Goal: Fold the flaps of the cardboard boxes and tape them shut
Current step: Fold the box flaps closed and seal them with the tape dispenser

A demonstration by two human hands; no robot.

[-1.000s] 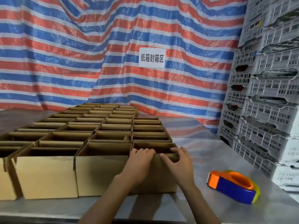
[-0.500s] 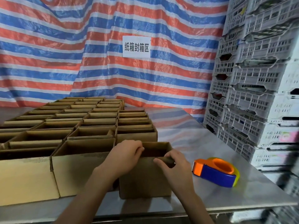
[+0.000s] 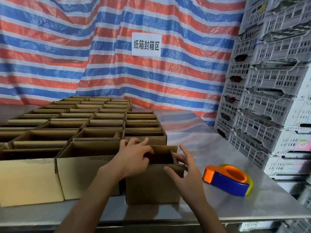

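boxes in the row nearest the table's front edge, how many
3: left box at the frame's edge, middle box beside it, right box set slightly forward. More may lie offscreen left.

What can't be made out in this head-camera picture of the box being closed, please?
- Box inside, head view: floor dark, hidden by its front wall and the left hand.
- Left hand's grip, head view: the hand's back hides whether fingers pinch a flap.
- Tape dispenser, head view: its shell hides any tape.
- Crates, head view: contents blurred behind the lattice.
- Leftmost box, head view: cut by the left edge.
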